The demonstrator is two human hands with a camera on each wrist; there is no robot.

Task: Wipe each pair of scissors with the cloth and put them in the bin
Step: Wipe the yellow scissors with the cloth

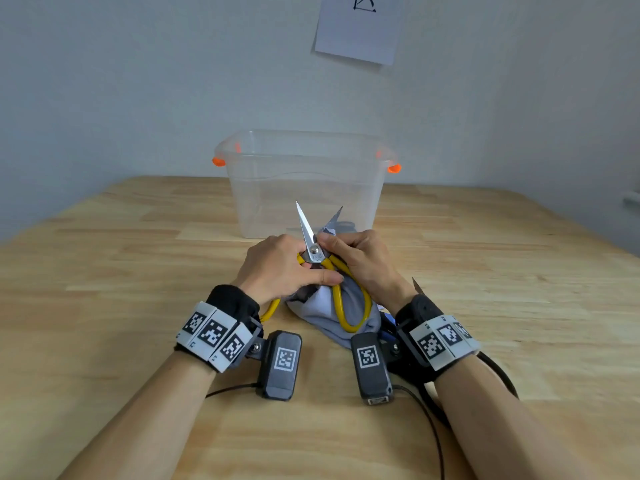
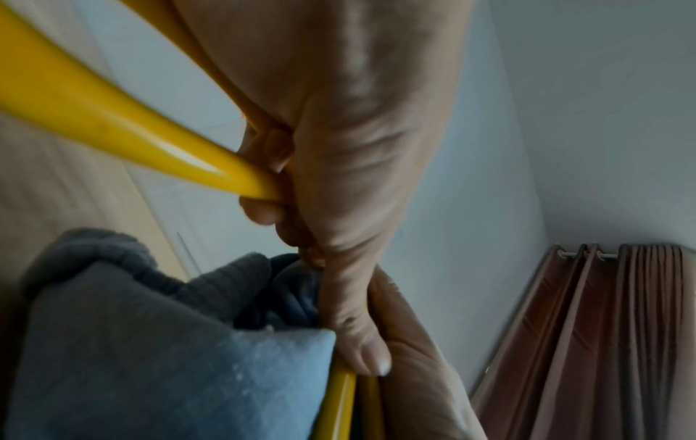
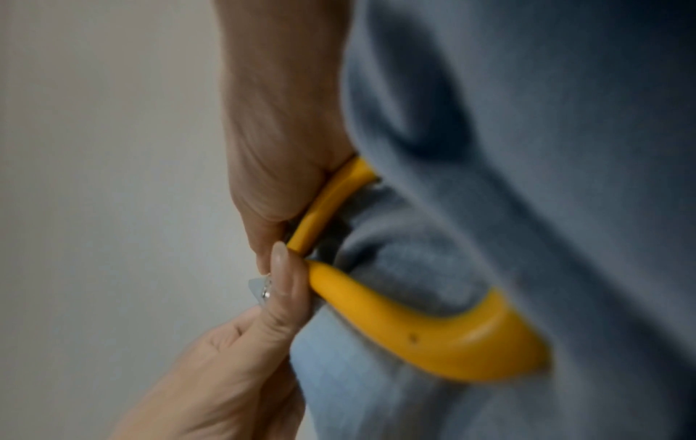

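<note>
Sharp, stiff scissors (image 1: pixel 313 252), yellow loops gripped in left hand (image 1: pixel 284 268); soft cloth (image 1: pixel 329 306) pinched by right hand (image 1: pixel 360 258). Best held by loops, away from blades.

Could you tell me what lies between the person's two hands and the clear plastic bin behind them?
In the head view, only bare wooden table, crossed above by the open blades of the yellow scissors pointing toward the bin.

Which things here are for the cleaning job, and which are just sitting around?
For the job:
yellow-handled scissors, held by the left hand
grey cloth, under the scissors, with the right hand
clear bin behind them

Just around:
paper sheet on the wall
curtain
wooden table
</note>
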